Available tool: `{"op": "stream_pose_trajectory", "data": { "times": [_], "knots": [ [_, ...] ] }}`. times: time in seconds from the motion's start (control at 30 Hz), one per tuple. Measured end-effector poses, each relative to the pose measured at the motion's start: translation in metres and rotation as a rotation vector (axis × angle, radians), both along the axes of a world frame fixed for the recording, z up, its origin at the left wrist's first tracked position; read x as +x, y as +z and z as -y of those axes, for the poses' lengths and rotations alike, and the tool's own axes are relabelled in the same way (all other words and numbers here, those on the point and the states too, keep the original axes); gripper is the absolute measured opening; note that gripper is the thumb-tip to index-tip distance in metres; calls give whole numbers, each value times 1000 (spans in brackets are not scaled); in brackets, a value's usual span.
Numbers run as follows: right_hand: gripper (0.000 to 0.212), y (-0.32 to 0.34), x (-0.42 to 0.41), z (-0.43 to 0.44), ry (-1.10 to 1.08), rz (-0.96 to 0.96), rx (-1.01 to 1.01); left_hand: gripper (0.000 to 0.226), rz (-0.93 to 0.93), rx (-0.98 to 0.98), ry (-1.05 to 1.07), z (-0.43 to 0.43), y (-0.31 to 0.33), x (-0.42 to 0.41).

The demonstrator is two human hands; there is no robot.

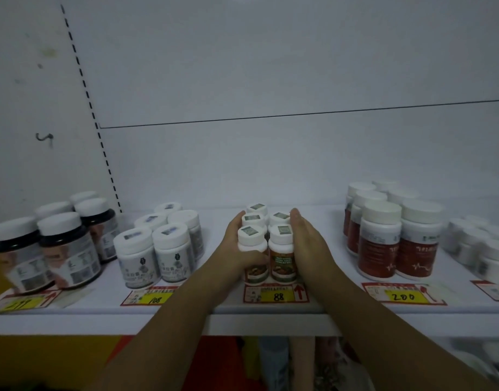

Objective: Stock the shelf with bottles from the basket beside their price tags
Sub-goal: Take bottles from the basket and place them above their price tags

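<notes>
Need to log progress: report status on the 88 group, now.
Left hand wrapped on front-left bottle. Right hand flat against the cluster's right side. Bottles upright behind the 88 tag. Nothing in the way.

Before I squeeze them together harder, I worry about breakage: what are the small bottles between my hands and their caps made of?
Small bottles: likely plastic, opaque white, glossy paper-like labels. Caps: matte white plastic, judging by moulded rims. Glass can't be excluded.

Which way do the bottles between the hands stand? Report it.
Upright: the small bottles show white caps on top and labels facing forward above the 88 tag.
</notes>
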State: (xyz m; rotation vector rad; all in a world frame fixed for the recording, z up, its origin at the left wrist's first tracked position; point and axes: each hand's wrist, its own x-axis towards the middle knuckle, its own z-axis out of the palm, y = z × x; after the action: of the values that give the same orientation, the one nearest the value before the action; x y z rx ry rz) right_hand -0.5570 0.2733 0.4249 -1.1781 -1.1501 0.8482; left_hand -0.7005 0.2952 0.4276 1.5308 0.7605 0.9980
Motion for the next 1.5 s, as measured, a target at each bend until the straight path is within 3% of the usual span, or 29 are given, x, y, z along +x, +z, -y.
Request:
{"op": "stream_pose_trajectory", "data": {
  "times": [0.13,0.27,0.4,0.57,0.77,0.87,1.0,1.13,1.2,1.27,1.37,1.43,1.5],
  "knots": [
    [43,25,11,-7,-232,193,74,93,29,-57,-12,-6,-5,-5],
    [41,74,5,-38,-72,548,39,104,-56,-135,79,-9,-6,-3],
    [35,88,-7,-65,91,1034,-204,62,16,-244,79,-15,-10,-1],
    [33,85,-10,-71,159,1099,-212,41,9,-223,123,-8,-3,3],
    [49,93,-7,-59,103,1140,-192,51,51,-199,179,1,1,1],
    [54,105,-13,-34,11,1078,-28,49,6,1,221,8,4,-2],
    [69,122,-44,1,-85,953,214,37,-43,432,275,33,32,-30],
    [73,113,-98,13,-31,713,308,46,-3,784,427,42,59,-99],
    [70,95,-125,10,-10,576,298,49,58,718,538,32,57,-136],
    [63,71,-148,3,-17,438,253,58,88,523,563,17,45,-159],
    [48,35,-168,-17,-50,169,145,84,-8,240,370,0,30,-170],
    [35,22,-173,-29,-7,-102,46,96,34,99,225,-10,21,-176],
    [40,17,-171,-36,76,-283,-52,103,49,3,140,-18,14,-180]
  ]
}}
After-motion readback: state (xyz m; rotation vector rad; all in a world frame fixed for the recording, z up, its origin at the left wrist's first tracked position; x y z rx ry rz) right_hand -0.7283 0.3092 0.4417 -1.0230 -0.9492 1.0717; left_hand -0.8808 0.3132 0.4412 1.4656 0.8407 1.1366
